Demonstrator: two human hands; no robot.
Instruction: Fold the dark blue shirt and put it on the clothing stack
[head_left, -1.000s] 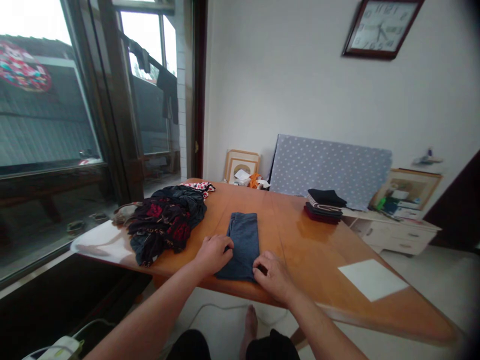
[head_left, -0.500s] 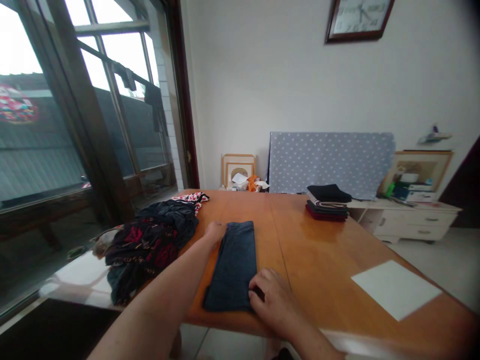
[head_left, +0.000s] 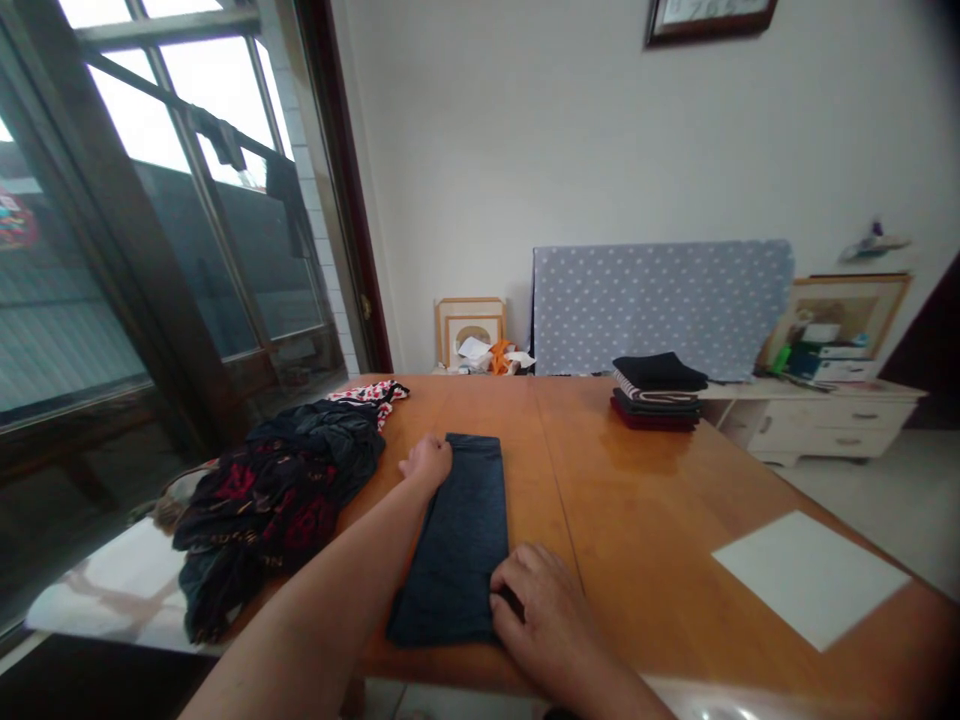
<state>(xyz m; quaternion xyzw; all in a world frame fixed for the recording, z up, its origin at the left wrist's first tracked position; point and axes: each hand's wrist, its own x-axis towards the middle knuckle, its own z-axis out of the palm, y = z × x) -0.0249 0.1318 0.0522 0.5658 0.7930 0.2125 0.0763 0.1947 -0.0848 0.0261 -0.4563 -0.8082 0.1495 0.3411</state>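
Note:
A dark blue garment (head_left: 461, 540) lies folded into a long strip on the wooden table, its near end by the front edge. At its upper left edge is my left hand (head_left: 429, 461), fingers curled in and closed on the cloth's border. My right hand (head_left: 541, 612) pinches the lower right edge between thumb and fingers, with a small gap inside the curl. Part of the left edge is hidden behind my left forearm.
Left on the table (head_left: 607, 520) is a heap of crumpled dark clothes (head_left: 277, 500) with a red-and-white patterned piece (head_left: 382, 395). A stack of folded clothes (head_left: 658, 392) stands at the far right. A white sheet (head_left: 812, 578) lies near the right edge.
The left hand has slid slightly off the garment's top corner, its fingers more curled. The garment's left edge now lies straighter. The right hand stays at the lower right edge; the view has tilted down.

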